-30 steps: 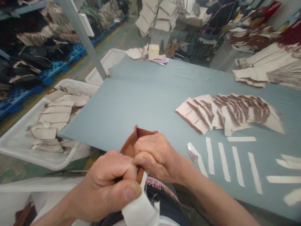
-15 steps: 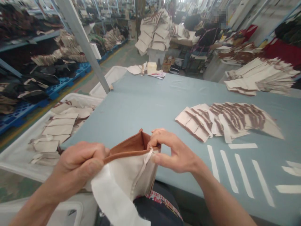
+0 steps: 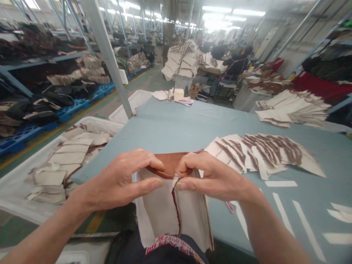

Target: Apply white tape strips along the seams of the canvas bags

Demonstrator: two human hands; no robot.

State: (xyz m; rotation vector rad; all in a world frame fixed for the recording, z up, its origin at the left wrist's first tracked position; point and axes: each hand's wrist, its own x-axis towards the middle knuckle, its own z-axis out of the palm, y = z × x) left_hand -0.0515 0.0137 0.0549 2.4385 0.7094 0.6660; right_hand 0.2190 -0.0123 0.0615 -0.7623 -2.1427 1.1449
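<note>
A cream fabric pouch [image 3: 159, 209] with a brown lining and a seam down its middle hangs between my hands at the near table edge. My left hand [image 3: 137, 176] pinches its brown-bound rim left of the seam, thumb outside and fingers inside. Right at the top of the seam, my right hand [image 3: 203, 176] grips the same rim between thumb and fingers. The lining shows above the rim, so the mouth is partly spread. Parts of the rim are hidden under the fingers.
A fanned row of cream and brown pieces [image 3: 269, 152] lies on the blue-grey table [image 3: 170, 128]. White strips [image 3: 308, 227] lie at the right. A white bin [image 3: 16, 179] of sewn pieces stands left, near a metal post [image 3: 112, 55]. A person [image 3: 236, 66] sits farther back.
My left hand has moved right along the rim, close to my right hand. The pouch has turned so its seam faces me. The view has tilted up.
</note>
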